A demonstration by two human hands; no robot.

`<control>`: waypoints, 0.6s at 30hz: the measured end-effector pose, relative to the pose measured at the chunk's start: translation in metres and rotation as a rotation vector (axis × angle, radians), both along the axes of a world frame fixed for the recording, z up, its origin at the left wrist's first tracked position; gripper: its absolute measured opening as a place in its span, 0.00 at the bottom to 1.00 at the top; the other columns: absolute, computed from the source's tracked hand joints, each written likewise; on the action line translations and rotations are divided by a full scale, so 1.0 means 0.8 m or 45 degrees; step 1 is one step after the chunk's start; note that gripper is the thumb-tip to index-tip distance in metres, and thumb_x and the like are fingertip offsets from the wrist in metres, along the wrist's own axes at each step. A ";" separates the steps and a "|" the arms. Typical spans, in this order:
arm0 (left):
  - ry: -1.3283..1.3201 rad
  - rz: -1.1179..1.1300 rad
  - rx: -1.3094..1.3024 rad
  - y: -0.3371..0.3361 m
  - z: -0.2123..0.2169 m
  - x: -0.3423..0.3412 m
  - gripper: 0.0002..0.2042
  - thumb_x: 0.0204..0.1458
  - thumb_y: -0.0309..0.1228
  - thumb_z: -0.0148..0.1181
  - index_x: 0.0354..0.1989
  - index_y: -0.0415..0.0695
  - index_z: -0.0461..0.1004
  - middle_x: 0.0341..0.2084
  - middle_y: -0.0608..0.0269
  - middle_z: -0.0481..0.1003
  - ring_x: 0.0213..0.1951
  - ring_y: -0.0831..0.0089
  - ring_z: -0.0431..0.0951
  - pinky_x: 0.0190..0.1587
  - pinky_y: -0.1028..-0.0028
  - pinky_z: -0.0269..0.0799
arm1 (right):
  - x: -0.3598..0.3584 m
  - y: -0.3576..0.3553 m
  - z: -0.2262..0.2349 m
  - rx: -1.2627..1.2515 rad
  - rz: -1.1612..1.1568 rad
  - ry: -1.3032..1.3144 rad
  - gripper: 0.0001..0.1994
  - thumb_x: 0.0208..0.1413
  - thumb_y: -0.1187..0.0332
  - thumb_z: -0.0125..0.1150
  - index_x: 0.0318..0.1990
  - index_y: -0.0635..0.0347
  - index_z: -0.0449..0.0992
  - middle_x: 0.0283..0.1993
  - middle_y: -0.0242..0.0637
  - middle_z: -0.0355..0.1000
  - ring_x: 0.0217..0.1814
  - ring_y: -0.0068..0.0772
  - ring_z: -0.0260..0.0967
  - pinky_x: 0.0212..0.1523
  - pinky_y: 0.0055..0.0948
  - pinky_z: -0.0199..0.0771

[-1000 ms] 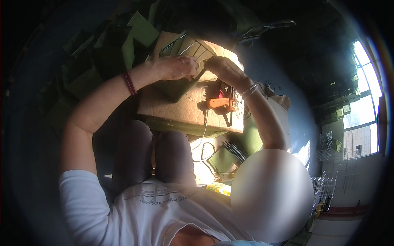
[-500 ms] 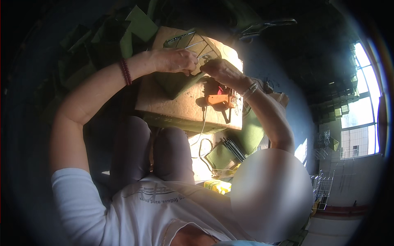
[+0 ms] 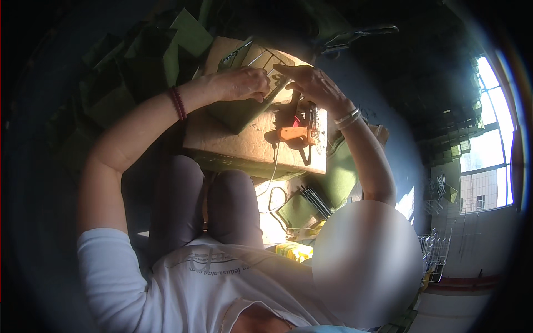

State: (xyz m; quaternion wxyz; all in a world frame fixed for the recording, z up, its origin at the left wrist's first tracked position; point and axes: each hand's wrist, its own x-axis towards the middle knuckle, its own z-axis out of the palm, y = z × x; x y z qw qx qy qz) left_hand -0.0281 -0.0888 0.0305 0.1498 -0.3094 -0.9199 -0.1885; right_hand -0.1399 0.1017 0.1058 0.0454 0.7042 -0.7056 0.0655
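Cardboard box [image 3: 222, 147] in patchy sun, green piece [image 3: 237, 115] on it, watched from my remote post.
I log the green piece near the box's far side, tilted under the forearm, with a thin wire frame [image 3: 257, 57] showing just beyond the fingers. My left hand [image 3: 248, 84] is curled narrow, holding the green piece by its upper edge. My right hand [image 3: 313, 84] is half spread, index finger reaching toward the wires, thumb apart from it; whether the fingertip touches, I can't tell. Orange tool [image 3: 294, 133] lies nearer the body, below the right hand; pale cord [image 3: 274, 173] hangs down the box's front.
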 end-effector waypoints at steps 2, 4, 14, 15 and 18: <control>-0.033 0.053 0.016 0.010 0.002 -0.003 0.07 0.43 0.29 0.63 0.28 0.39 0.77 0.28 0.60 0.73 0.41 0.64 0.72 0.46 0.67 0.69 | -0.012 0.017 -0.001 -0.146 -0.110 0.119 0.20 0.49 0.77 0.59 0.52 0.59 0.71 0.43 0.43 0.75 0.37 0.42 0.74 0.41 0.32 0.74; 0.072 0.069 0.087 0.012 -0.004 -0.002 0.06 0.43 0.29 0.63 0.28 0.39 0.78 0.27 0.60 0.74 0.41 0.63 0.72 0.47 0.67 0.69 | -0.011 0.021 -0.028 -0.244 -0.032 -0.072 0.19 0.50 0.77 0.57 0.52 0.59 0.72 0.43 0.43 0.75 0.38 0.40 0.74 0.40 0.31 0.74; 0.002 0.101 0.134 0.012 -0.016 -0.004 0.06 0.45 0.29 0.62 0.28 0.40 0.78 0.29 0.61 0.74 0.42 0.64 0.71 0.49 0.68 0.67 | -0.014 -0.001 -0.028 -0.109 0.311 0.017 0.03 0.50 0.75 0.53 0.31 0.62 0.73 0.30 0.39 0.68 0.33 0.37 0.69 0.34 0.32 0.70; 0.004 0.111 0.134 0.007 -0.020 -0.003 0.06 0.45 0.29 0.62 0.28 0.40 0.78 0.29 0.61 0.74 0.42 0.64 0.71 0.49 0.68 0.67 | -0.012 -0.003 -0.025 -0.015 0.114 -0.002 0.02 0.47 0.75 0.54 0.29 0.60 0.72 0.30 0.37 0.68 0.36 0.36 0.69 0.37 0.31 0.71; -0.020 0.083 0.111 0.024 -0.009 -0.004 0.06 0.45 0.29 0.62 0.27 0.39 0.76 0.28 0.61 0.74 0.42 0.64 0.71 0.49 0.67 0.67 | -0.036 0.006 -0.033 -0.022 0.164 0.283 0.02 0.45 0.74 0.56 0.28 0.57 0.72 0.30 0.35 0.69 0.38 0.35 0.69 0.41 0.30 0.73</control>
